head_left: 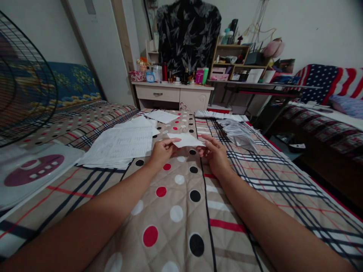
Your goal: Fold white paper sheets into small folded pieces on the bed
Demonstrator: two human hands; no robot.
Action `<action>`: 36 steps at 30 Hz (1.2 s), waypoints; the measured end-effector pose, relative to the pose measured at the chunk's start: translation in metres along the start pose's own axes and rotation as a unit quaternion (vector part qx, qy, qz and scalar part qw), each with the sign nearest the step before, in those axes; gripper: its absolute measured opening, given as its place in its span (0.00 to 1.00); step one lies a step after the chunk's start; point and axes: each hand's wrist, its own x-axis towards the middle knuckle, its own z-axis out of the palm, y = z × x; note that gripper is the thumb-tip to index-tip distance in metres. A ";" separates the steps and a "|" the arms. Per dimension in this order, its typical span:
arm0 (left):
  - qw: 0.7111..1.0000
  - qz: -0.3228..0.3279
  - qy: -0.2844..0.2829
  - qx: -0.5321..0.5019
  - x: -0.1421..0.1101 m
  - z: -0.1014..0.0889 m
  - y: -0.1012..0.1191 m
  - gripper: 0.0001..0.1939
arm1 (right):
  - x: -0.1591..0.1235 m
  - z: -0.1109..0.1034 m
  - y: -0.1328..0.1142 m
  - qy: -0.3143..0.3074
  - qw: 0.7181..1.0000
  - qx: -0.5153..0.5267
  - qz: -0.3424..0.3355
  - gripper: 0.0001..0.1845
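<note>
A small white piece of folded paper [187, 140] is held between my two hands above the bedspread. My left hand [164, 151] pinches its left edge, the thumb or finger lying along the top. On the opposite edge my right hand [214, 152] grips it with bent fingers. Left of my hands lies a stack of written paper sheets [121, 141]. Farther off is a separate white sheet [162, 116]. To the right, a row of folded white papers [236, 134] overlaps in a fan, with a long white strip [221, 115] behind it.
The bedspread [176, 189] has dots and plaid. A wire fan guard [53, 87] stands at the left, above a white plastic bag [36, 170]. A drawer unit [159, 93] with bottles and a desk shelf [232, 47] stand at the back. The bed's edge [326, 183] runs along the right.
</note>
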 end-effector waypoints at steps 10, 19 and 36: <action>0.998 -0.040 -0.033 -0.023 -0.001 -0.004 0.003 0.23 | 0.004 -0.005 0.004 -0.008 0.926 -0.301 -0.230 0.13; 0.928 0.190 -0.088 0.309 0.010 -0.026 -0.006 0.08 | 0.015 -0.023 0.013 -0.167 0.844 -0.455 -0.229 0.10; 0.900 0.073 -0.033 0.428 0.020 -0.014 -0.001 0.16 | 0.028 -0.015 0.013 -0.017 0.817 -0.569 -0.092 0.14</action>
